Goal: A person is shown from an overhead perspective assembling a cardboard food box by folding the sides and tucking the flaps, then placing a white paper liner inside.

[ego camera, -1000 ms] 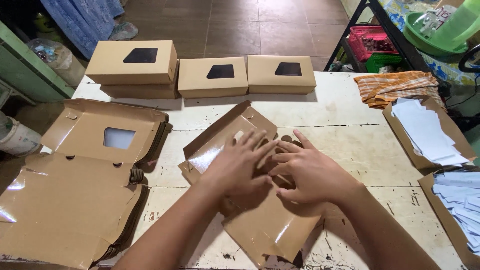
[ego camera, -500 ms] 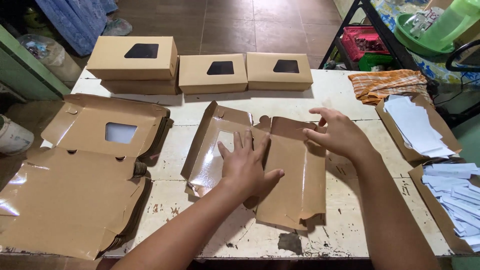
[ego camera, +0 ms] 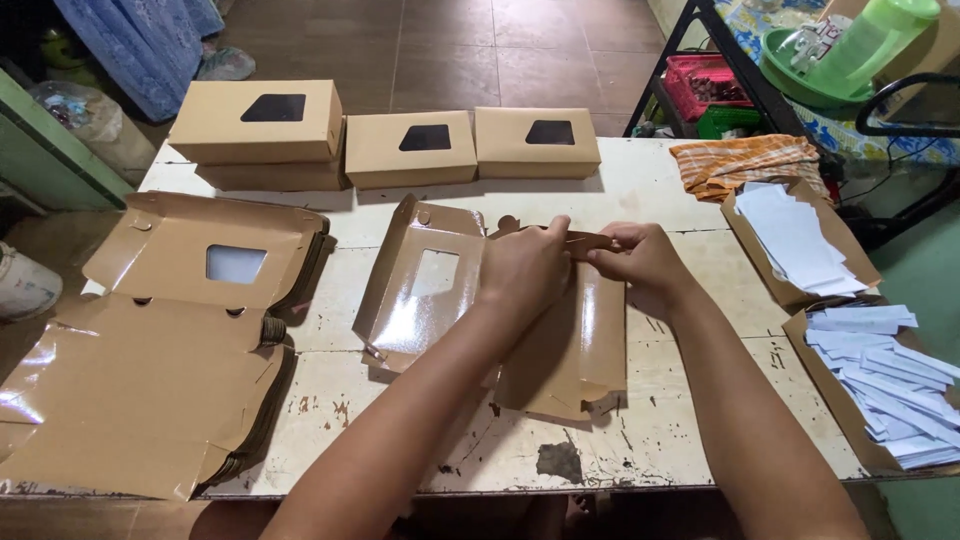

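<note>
A flat brown cardboard box blank [ego camera: 560, 360] with a clear window [ego camera: 432, 275] lies on the white table [ego camera: 660, 190] in front of me. Its windowed lid panel is tilted up on the left. My left hand [ego camera: 525, 270] and my right hand [ego camera: 640, 262] both pinch the far flap of the blank, folding it upward at the back edge. Fingertips of both hands meet near the flap's middle.
A stack of unfolded box blanks [ego camera: 170, 340] lies at the left. Three assembled windowed boxes [ego camera: 425, 145] stand along the far edge. At the right are an orange cloth [ego camera: 745, 160] and trays of white paper slips [ego camera: 870, 370]. A shelf with a green basin [ego camera: 810, 70] stands beyond.
Both hands have left the flat panels and moved to the blank's far edge, where they now lift and fold the back flap. The windowed panel stands more upright.
</note>
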